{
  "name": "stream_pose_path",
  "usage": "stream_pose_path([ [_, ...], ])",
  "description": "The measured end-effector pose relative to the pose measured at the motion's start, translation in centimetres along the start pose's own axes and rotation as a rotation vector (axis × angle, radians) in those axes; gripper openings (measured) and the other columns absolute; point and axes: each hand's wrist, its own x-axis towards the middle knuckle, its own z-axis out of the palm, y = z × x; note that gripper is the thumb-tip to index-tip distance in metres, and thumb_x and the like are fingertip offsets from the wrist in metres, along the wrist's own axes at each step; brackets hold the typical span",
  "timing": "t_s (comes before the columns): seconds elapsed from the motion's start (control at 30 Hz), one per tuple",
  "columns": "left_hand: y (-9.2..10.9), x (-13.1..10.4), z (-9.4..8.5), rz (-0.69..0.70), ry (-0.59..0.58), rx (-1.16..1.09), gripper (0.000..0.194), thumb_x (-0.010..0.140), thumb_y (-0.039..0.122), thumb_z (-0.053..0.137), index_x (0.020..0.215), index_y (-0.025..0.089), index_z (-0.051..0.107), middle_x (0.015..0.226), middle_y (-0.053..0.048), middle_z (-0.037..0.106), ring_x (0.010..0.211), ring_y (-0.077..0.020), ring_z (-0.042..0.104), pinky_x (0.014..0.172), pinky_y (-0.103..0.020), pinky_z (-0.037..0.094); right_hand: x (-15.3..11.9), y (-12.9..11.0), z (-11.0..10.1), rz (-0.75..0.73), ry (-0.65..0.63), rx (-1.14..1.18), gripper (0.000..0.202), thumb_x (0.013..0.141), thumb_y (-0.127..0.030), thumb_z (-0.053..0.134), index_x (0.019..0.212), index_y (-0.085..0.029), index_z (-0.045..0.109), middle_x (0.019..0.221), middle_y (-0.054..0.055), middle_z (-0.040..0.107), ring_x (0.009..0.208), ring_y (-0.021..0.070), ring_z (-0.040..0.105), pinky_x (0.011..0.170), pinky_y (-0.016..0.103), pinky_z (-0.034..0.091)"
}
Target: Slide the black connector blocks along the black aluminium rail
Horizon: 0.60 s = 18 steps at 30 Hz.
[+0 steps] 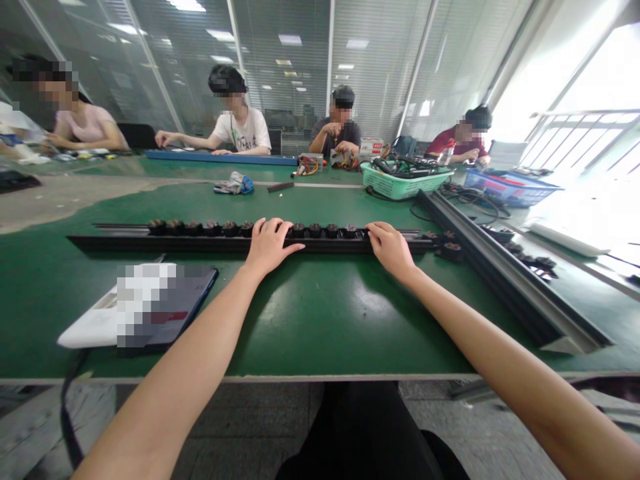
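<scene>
A long black metal rail lies across the table in front of me, with a row of small round black socket-like parts along it. My left hand rests over the middle of this row, fingers spread on top and thumb stretched out along the rail's front side. At the right end of the row, my right hand has its fingers closed on a black socket-like part, mostly hidden by the fingertips. More loose round parts lie just right of that hand.
Another long rail lies slanted on the right. At left are a white device and a dark phone-like slab. Farther back stand a green basket with cables, a blue basket and gloves. Several people sit across the table.
</scene>
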Motion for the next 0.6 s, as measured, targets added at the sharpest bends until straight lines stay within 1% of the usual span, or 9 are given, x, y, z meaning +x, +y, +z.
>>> stream_pose_path([
  [0.1,0.02,0.00,-0.05,0.002,0.002,0.014,0.056,0.096,0.061,0.059,0.133,0.020,0.059,0.130,-0.014,0.061,0.129,-0.0328,0.053,0.123,-0.049,0.023,-0.05,0.03,-0.01,0.001,0.003,0.011,0.036,0.101,-0.022,0.043,0.121,-0.020,0.073,0.127,0.014,0.070,0.114,0.0284,0.066,0.098,0.040,0.054],
  [0.27,0.02,0.02,-0.08,0.004,0.006,0.011,0.055,0.096,0.061,0.059,0.133,0.021,0.059,0.129,-0.014,0.061,0.129,-0.0328,0.054,0.123,-0.049,0.024,-0.11,0.03,-0.05,0.009,-0.002,0.033,0.034,0.103,-0.028,0.044,0.121,-0.022,0.072,0.126,0.013,0.070,0.114,0.0279,0.066,0.097,0.040,0.054],
  [0.43,0.06,0.06,-0.13,-0.002,-0.003,0.003,0.057,0.096,0.061,0.059,0.134,0.019,0.059,0.130,-0.015,0.061,0.129,-0.0332,0.053,0.123,-0.049,0.023,-0.04,-0.08,-0.05,0.023,-0.009,0.028,0.035,0.104,-0.027,0.042,0.120,-0.022,0.073,0.125,0.014,0.070,0.112,0.0281,0.066,0.095,0.040,0.054],
  [0.6,0.06,0.01,-0.11,0.000,0.000,0.004,0.056,0.096,0.062,0.058,0.134,0.020,0.060,0.130,-0.014,0.061,0.129,-0.0329,0.053,0.123,-0.049,0.023,-0.03,-0.13,-0.12,0.028,-0.014,0.022,0.035,0.103,-0.026,0.043,0.121,-0.020,0.072,0.126,0.014,0.070,0.113,0.0285,0.066,0.095,0.040,0.054],
])
